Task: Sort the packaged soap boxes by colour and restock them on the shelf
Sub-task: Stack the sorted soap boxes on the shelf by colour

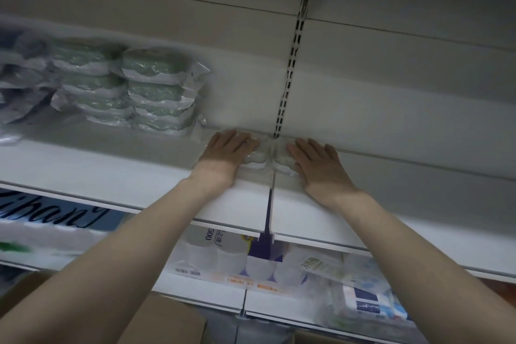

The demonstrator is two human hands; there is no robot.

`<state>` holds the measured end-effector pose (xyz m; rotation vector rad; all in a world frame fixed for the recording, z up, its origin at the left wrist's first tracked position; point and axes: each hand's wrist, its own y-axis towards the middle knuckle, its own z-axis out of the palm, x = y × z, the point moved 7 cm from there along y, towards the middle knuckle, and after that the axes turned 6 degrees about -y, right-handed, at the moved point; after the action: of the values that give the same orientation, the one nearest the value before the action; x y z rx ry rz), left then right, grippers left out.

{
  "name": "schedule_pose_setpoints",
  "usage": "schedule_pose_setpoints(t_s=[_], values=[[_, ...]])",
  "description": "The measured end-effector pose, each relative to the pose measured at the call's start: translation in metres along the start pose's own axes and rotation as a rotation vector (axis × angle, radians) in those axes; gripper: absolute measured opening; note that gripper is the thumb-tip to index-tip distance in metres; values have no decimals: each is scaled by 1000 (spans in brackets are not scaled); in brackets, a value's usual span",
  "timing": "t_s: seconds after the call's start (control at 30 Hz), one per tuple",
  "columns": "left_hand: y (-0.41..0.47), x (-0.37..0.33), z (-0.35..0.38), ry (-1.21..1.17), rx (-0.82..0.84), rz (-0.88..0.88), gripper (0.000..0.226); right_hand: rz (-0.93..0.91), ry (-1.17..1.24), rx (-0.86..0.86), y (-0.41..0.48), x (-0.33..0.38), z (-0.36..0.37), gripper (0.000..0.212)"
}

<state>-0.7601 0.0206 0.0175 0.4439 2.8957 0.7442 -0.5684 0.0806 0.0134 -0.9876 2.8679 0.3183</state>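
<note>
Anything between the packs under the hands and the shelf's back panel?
Nothing visible. The left hand and right hand lie flat on the clear-wrapped pale packs, which sit on the shelf right by the back panel. The green stacks stand off to the left, apart.

Straight above the gap between your fingers (231, 138), a slotted metal rail (290, 64) runs up the pale back panel (391, 86). Well below your fingers you see a pack of toilet rolls (237, 257) with purple print. Just right of it, below your right fingers, sit blurred tissue packs (365, 296) with blue patches. Far down to the left of your left fingers lies a wrapper with dark script lettering (55, 215). A cardboard box (164, 318) shows at the bottom edge, nearest you.
</note>
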Motion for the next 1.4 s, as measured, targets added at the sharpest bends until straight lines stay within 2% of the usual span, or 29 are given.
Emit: schedule_pose_setpoints(t_s=[0.23, 0.37, 0.43, 0.57, 0.87, 1.03, 1.17, 1.4], values=[[0, -8, -9, 23, 98, -79, 83, 16, -66, -14, -11, -3, -12, 50], [-10, -24, -29, 26, 23, -56, 59, 14, -74, -91, -33, 3, -37, 62], [-19, -36, -40, 19, 4, -36, 50, 12, -122, -129, -52, 7, -49, 58], [-48, -64, -57, -20, -22, 16, 51, 13, -181, -223, -102, 17, -65, 49], [-121, -150, -58, -153, -104, 146, 41, 104, -188, -209, -236, 26, -48, 47], [-161, -202, -20, -262, -58, 178, 40, 119, -146, -175, -305, 28, -7, 46], [-206, -246, 45, -313, 95, 159, 44, 141, -61, -99, -355, 21, 58, 45], [-290, -325, 187, -410, 395, 8, 46, 142, 107, 148, -435, -7, 207, 49]])
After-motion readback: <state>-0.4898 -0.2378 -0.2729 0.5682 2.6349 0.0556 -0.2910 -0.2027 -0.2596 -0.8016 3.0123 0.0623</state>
